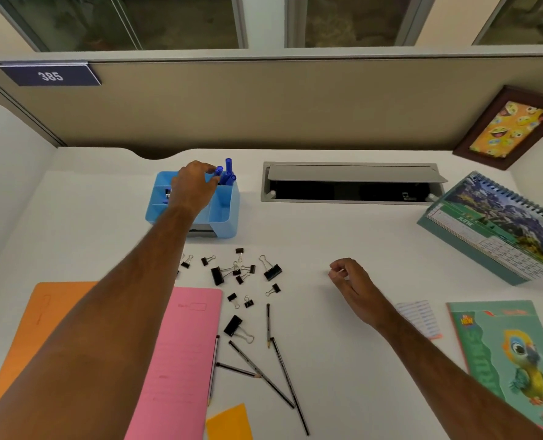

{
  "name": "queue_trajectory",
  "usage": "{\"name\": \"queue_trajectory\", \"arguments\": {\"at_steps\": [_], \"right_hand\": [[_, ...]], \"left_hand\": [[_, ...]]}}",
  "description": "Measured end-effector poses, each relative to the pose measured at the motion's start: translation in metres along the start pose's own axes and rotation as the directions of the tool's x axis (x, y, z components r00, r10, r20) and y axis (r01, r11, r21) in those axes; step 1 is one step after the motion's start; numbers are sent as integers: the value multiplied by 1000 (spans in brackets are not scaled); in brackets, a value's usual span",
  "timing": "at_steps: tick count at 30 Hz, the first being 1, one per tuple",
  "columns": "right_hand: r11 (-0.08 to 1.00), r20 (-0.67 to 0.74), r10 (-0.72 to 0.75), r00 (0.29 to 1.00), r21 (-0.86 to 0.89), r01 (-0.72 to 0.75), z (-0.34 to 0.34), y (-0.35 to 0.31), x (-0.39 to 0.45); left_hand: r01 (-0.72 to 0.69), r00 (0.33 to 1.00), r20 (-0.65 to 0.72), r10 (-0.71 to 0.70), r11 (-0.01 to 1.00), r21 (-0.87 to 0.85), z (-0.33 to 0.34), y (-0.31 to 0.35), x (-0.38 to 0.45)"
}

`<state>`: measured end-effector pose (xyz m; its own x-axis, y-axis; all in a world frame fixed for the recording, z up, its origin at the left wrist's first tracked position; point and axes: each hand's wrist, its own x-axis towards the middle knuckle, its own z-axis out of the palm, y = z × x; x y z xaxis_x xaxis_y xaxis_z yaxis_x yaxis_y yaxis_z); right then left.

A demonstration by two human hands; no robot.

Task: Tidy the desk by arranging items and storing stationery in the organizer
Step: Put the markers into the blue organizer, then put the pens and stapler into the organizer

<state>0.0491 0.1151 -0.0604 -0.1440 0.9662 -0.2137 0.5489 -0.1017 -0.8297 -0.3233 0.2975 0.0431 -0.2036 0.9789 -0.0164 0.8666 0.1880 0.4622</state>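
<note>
blue organizer point(224, 214) sits on the white desk point(327, 236) toward the far left, just left of the open cable tray point(349, 182); blue pens point(228, 173) stand upright in its rear right compartment; left hand point(194, 185) reaches over the organizer w/ fingertips curled onto the cap of one blue pen, pinching it at the top of that compartment; a small dark item lies in a left compartment, partly hidden by the hand, can't tell what it is; right hand point(349, 281) hovers low over bare desk right of centre, fingers loosely curled, thumb & forefinger nearly meeting, holding nothing visible; black binder clips point(235, 274) of mixed sizes scattered in front of the organizer, between the 2 arms; one larger clip point(233, 325) lies nearer, beside the pencils point(279, 369); several pencils lie loose & crossed near the front edge; pink folder point(181, 354) under the left forearm, orange folder point(41, 325) left of it, partly covered by the arm; small yellow-orange paper point(229, 423) at the bottom edge; desk calendar point(499, 227) stands far right, showing june; parrot-cover notebook point(511, 360) near right, a small lined slip point(421, 319) just left of it, partly under the right wrist; framed emoji picture point(514, 128) leans on the partition point(264, 103); plate marked 385 point(50, 75) top left.
</note>
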Motion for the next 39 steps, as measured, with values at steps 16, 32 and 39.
{"name": "queue_trajectory", "arguments": {"at_steps": [16,32,39], "right_hand": [[965,283,-154,946,-160,206,56,-23,-28],[483,462,-305,832,-678,554,95,-50,-45],[411,346,-254,903,-807,425,85,-35,-49]], "left_hand": [[-29,996,-94,9,975,-220,25,-7,-121],[56,998,-2,-60,948,-315,36,-50,-248],[62,998,14,-61,947,-315,35,-57,-270]]}}
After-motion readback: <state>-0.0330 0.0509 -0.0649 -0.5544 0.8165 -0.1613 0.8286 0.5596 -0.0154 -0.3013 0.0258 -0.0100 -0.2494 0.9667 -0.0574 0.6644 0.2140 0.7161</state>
